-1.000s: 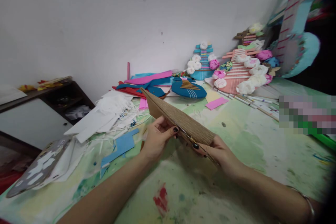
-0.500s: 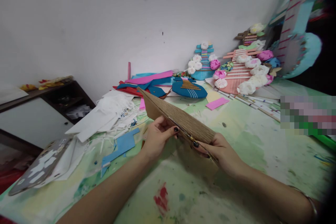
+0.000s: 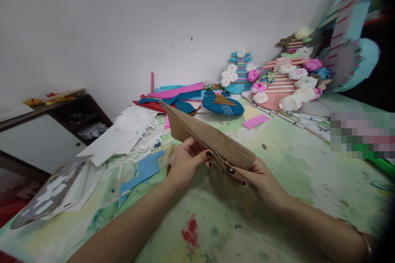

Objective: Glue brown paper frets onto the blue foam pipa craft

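Note:
A brown board covered in ribbed crepe-like paper (image 3: 212, 135) is held tilted above the paint-stained table (image 3: 216, 230), its long edge facing me. My left hand (image 3: 188, 162) grips that edge near the middle, thumb on the rim and fingers curled underneath. Around the lower right end, my right hand (image 3: 259, 178) is closed, its thumb pressed along the same edge. The board's underside is mostly hidden from me. On the table left of my left hand lies a cut piece of blue paper (image 3: 148, 168).
White paper scraps (image 3: 132, 127) and a grey board (image 3: 49, 193) lie at left. Behind are a dark blue paper instrument (image 3: 222, 103), a pink strip (image 3: 256, 121), and flower-trimmed blue (image 3: 239, 82) and salmon (image 3: 279, 84) instruments. Rolled paper sticks (image 3: 299, 121) lie at right.
Hardly anything differs. My left thumb has shifted slightly right along the board's edge, and the board has tilted a little; both hands keep their hold.

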Motion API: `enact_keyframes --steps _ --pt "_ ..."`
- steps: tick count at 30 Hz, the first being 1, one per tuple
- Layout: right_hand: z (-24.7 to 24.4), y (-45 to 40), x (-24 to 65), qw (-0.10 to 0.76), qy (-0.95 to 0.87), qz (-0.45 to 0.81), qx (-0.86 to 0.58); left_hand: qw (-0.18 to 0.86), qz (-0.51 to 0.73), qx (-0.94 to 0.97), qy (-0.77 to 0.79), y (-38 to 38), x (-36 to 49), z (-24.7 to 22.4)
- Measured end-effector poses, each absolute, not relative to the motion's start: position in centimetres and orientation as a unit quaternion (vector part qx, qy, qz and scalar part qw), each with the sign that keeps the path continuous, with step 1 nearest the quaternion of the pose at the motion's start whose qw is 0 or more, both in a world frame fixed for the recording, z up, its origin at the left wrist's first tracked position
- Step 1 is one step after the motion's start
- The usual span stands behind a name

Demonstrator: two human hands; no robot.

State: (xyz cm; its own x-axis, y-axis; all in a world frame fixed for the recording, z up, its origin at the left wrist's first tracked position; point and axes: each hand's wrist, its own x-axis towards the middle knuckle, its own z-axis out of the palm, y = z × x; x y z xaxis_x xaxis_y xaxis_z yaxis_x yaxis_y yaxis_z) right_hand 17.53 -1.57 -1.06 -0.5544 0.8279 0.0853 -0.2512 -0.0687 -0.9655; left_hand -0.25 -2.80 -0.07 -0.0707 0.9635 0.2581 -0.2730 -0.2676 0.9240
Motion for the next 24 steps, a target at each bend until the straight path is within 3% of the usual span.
enact_keyframes --steps 24 --pt "-1.44 -1.36 17.76 0.434 -0.549 0.664 -0.264 0.522 0.614 0.475 0.353 -2.88 -0.23 -0.21"
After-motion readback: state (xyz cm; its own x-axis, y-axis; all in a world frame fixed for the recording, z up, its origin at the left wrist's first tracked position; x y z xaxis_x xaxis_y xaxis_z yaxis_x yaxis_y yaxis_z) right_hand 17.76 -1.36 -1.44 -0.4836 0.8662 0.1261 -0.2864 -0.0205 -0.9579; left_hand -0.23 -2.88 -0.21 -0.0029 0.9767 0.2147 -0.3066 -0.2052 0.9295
